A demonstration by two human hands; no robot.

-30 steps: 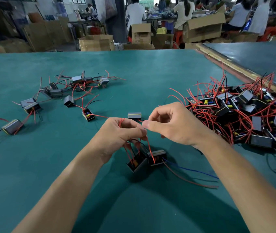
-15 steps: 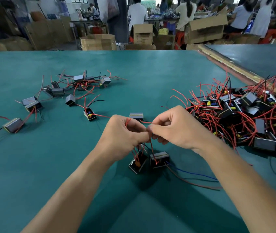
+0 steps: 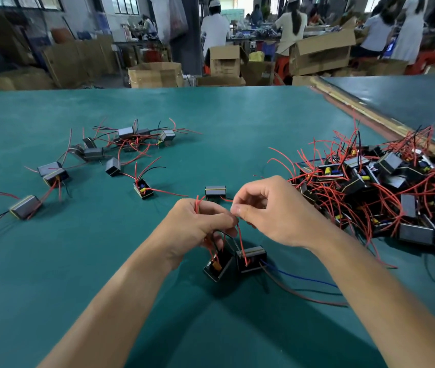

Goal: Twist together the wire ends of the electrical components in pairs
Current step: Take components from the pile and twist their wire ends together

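Two small black box components hang just below my hands: one tilted (image 3: 217, 266) on the left, one (image 3: 251, 257) on the right, both touching the green table. Red wires (image 3: 240, 239) rise from them into my fingers. My left hand (image 3: 200, 227) grips a bundle of red wires, one end poking up above the knuckles. My right hand (image 3: 272, 211) pinches the red wire ends at the point where both hands meet. A blue wire (image 3: 301, 277) and a dark red one trail right from the right box.
A large tangled pile of components with red wires (image 3: 386, 192) lies at the right. Several paired components (image 3: 128, 139) are scattered at the left. One lone box (image 3: 215, 191) sits just beyond my hands. Cardboard boxes and people stand past the table's far edge.
My hands shifted slightly and my right fingers have turned at the pinch point on the wire ends. The two boxes stay below my hands.
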